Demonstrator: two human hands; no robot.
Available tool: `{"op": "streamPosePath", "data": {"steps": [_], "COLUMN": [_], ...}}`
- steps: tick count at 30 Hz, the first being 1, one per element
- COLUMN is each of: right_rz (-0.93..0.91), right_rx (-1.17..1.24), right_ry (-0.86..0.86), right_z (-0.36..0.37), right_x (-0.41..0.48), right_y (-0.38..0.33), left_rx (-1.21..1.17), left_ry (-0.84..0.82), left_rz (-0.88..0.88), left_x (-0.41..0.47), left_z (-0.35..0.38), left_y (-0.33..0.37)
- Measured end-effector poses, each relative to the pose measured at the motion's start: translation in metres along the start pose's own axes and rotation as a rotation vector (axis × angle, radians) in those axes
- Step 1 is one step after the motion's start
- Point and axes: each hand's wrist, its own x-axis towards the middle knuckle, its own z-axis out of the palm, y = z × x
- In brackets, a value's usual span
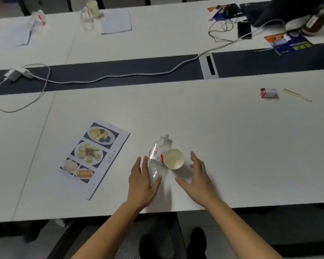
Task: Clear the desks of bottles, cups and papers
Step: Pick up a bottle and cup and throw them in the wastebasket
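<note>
A clear plastic bottle [157, 153] with a red-and-white label stands on the near white desk [232, 146]. A white paper cup [174, 158] stands right beside it, to its right. My left hand [141, 182] is spread at the bottle's lower part, fingers on its left and thumb on its right, straight and not closed round it. My right hand [197, 176] is spread just right of the cup, apart from it. A printed sheet with food photos [94, 156] lies flat to the left.
A small red-and-white box [268, 93] and a thin stick [296, 95] lie at the right. A white charger and cable [19, 72] run along the dark gap. The far desk holds two clear bottles [86, 17], papers [116, 21], a phone [244, 29], a laptop and leaflets.
</note>
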Motion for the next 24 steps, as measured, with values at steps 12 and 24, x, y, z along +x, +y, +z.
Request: {"op": "streamPosePath", "data": {"steps": [12, 24], "right_rz": [0.027, -0.105], "right_rx": [0.053, 0.250], "right_ry": [0.020, -0.020], "right_z": [0.004, -0.042], "right_x": [0.005, -0.134], "right_y": [-0.004, -0.043], "left_rx": [-0.337, -0.764], "left_ry": [0.098, 0.670], "left_rz": [-0.221, -0.399], "left_x": [-0.032, -0.213], "left_z": [0.012, -0.102], "left_y": [0.002, 0.035]}}
